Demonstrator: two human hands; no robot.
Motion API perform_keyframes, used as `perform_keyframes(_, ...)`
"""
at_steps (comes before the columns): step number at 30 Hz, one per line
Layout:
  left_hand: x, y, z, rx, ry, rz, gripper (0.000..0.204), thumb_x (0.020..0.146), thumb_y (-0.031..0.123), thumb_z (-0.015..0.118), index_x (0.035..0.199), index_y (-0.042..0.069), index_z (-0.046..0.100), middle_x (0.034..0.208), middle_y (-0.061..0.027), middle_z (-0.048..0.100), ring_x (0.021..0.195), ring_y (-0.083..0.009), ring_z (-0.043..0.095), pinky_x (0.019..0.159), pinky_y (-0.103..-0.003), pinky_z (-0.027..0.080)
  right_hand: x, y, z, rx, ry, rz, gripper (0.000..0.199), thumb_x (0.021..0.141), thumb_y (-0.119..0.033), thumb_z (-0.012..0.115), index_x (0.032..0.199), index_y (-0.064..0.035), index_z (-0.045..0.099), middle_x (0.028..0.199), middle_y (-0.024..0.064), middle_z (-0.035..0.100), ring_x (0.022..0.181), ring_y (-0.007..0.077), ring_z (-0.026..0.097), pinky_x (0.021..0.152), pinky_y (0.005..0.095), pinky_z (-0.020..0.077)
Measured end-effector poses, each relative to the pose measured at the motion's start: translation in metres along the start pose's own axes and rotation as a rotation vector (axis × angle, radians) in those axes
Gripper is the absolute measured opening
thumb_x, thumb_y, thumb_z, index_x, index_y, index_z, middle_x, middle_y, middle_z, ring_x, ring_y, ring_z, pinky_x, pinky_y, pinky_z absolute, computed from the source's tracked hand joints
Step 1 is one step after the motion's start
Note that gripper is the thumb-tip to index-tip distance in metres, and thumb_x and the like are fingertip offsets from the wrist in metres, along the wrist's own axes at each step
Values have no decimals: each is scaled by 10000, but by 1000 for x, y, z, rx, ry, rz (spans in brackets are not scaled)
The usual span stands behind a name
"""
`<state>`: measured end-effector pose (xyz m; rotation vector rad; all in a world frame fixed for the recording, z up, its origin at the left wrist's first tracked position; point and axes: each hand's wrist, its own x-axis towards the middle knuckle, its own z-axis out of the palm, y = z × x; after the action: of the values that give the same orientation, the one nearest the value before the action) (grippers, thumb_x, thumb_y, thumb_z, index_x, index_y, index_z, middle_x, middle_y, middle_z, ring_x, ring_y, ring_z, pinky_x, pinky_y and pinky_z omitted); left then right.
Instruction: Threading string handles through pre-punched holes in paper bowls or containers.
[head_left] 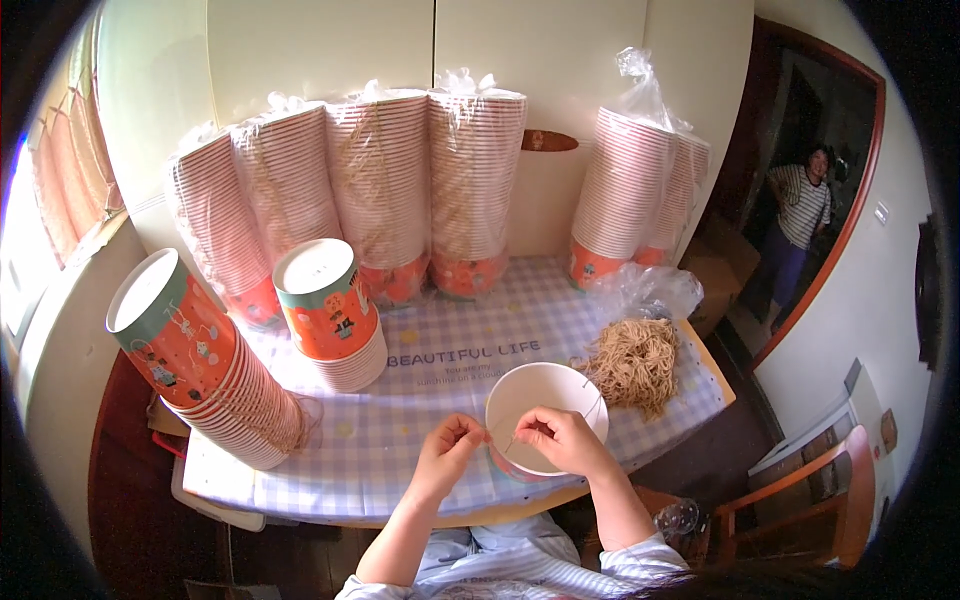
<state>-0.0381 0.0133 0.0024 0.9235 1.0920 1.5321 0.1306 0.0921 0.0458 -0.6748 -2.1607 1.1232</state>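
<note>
An open white paper bucket (530,392) stands at the table's front edge, its mouth facing up. At its left rim my left hand (448,455) is closed in a pinch; what lies between the fingertips is too small to make out. Over the bucket's mouth, my right hand (562,440) pinches a thin string (511,440) that hangs inside. A further length of string shows at the bucket's right rim. Beside the bucket on the right lies a heap of tan strings (638,365).
Tall stacks of nested paper buckets in clear plastic (378,170) line the table's back, with more stacks (625,190) at back right. Two unwrapped stacks, one leaning (200,350) and one shorter (335,320), stand left. A chair (800,490) is at right; a person (800,210) stands in the doorway.
</note>
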Motion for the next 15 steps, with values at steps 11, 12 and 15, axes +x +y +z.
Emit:
perform_keyframes(11,-13,14,18,845,207,542,71,742,85,608,782,36,576,712,-71,582,601,-196,568,499,-280,428,0,6,2,39,43,26,91,809,-87,579,832,-1,560,716,49,593,645,94,539,586,235,440)
perform_keyframes(12,-15,14,22,854,160,509,85,735,97,616,797,43,595,732,-76,595,620,-213,584,507,-296,445,0,6,2,38,49,23,92,810,-88,578,833,-1,559,717,51,594,648,94,541,590,236,442)
perform_keyframes(15,-15,15,31,926,115,480,144,737,135,621,864,66,628,753,-74,614,638,-221,616,550,-306,481,0,5,3,44,60,15,95,812,-91,578,835,-1,558,719,53,595,653,95,545,596,237,445)
